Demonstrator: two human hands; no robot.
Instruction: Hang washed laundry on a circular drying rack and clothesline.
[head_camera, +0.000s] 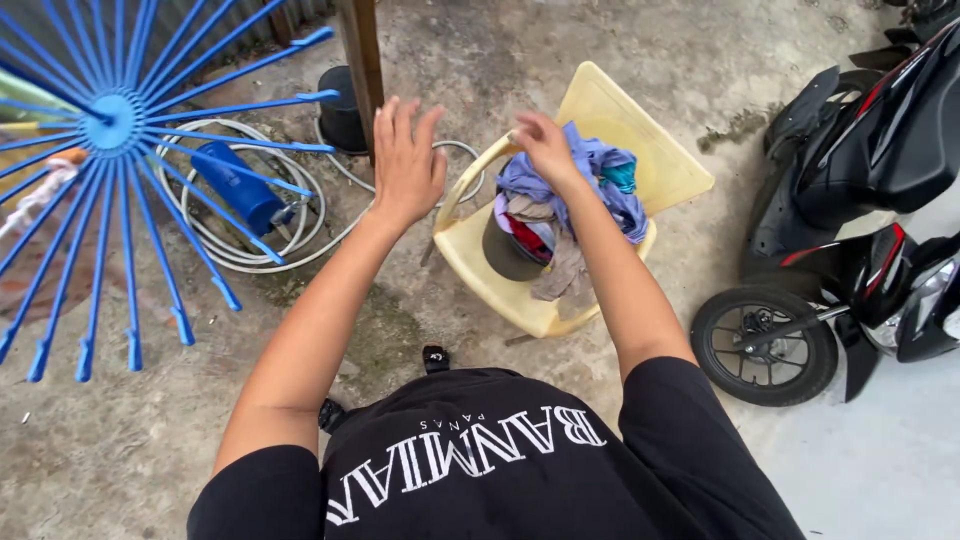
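The right hand (543, 143) reaches down onto a heap of clothes (565, 215), its fingers curled into the top of a blue-purple garment; whether it has gathered the cloth into a real pinch cannot be told from this angle. The left hand (405, 160) hangs in the air to the left of the heap, palm down, fingers spread wide and holding nothing. It is clear of the clothes, so the right hand is the nearer one and the only one touching them.

The clothes lie directly under and just beyond the right hand, piled on the seat of a pale yellow plastic chair (660, 165). The heap runs lengthways from the blue garment at the far end toward the person, where grey and red pieces and a dark rounded item spill over the seat's near edge.

Left of the chair, past the open left hand, a wooden post (362, 60) stands on the concrete floor (130, 440), with a coiled pale hose (240, 255) and a blue cylinder (238, 187) beside it. A round blue drying rack (110, 120) with radiating spokes hangs at upper left. A black motorbike (860, 200) stands well to the right of the chair. The person's black shirt fills the bottom of the view.
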